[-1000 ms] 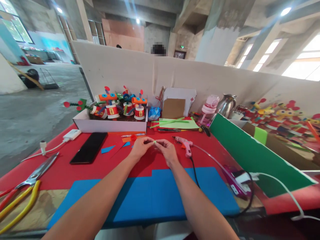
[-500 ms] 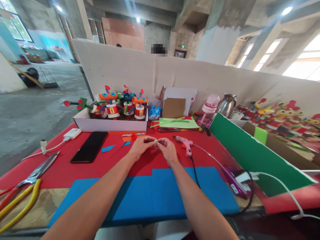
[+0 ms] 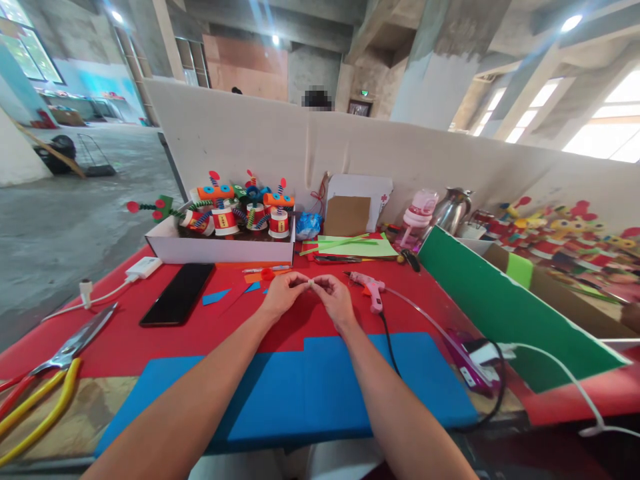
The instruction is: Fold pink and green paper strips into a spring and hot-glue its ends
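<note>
My left hand (image 3: 283, 293) and my right hand (image 3: 335, 301) meet fingertip to fingertip above the red table covering. Between the pinched thumbs and fingers is a small pale piece (image 3: 311, 283), mostly hidden; its kind is too small to make out. To the right of my right hand lies a pink glue gun (image 3: 369, 287), touched by neither hand. Blue paper scraps (image 3: 216, 297) and a small red ring-like piece (image 3: 267, 274) lie left of and beyond my left hand.
Large scissors (image 3: 70, 350) and a black phone (image 3: 178, 295) lie at the left. Behind stands a white box (image 3: 220, 250) of paper-cup figures. Green paper sheets (image 3: 357, 247) lie at the back. A green-sided box (image 3: 510, 310) and purple power strip (image 3: 470, 367) occupy the right.
Both hands stay in nearly the same place, fingertips still together. The pale piece shows slightly less green between them. A dark shape appears at the far right edge.
</note>
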`<state>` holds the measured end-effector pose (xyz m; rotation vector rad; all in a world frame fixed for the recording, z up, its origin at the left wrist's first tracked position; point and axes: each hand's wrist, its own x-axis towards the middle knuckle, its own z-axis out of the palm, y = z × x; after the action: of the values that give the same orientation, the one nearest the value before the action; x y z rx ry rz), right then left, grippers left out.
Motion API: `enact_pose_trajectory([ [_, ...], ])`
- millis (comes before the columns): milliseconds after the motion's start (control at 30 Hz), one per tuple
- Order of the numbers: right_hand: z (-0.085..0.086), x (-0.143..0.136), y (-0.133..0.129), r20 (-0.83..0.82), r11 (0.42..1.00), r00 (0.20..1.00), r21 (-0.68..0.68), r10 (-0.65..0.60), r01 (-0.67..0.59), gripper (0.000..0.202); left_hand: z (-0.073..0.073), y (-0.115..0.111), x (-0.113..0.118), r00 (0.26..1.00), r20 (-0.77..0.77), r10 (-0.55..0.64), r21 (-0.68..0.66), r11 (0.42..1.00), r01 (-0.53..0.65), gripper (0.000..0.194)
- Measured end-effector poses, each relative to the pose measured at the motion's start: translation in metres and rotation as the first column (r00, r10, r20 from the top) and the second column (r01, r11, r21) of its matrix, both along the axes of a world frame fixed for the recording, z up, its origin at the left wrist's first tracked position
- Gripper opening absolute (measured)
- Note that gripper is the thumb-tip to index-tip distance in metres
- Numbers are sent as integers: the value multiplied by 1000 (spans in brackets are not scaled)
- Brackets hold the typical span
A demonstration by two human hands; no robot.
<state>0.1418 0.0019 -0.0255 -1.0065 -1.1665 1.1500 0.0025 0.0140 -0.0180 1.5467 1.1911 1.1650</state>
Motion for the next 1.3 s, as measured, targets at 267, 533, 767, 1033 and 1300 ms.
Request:
enact_pose_trajectory([
  [267,0,0,-1,-3,1000,1000,13,-6,6,11,3,-3,2,1000,-3,3,41,999,-2,12],
  [533,-1,-1,0,-106,999,994,-33,0,-4,23,-1,-3,4,896,444,11,-283,950,129,32],
  [767,-6,0,1,-138,982,990,-189,-19,-8,35,-1,-2,3,828,558,59,-337,928,161,39],
  [1033,-7,-6,-1,-46,999,999,-51,10,-12,34,-2,-5,6,856,515,47,-312,940,136,36],
  [1300,-6,5,3,203,991,976,123,-78,54,22,-2,-4,5,917,398,-19,-285,948,144,33],
])
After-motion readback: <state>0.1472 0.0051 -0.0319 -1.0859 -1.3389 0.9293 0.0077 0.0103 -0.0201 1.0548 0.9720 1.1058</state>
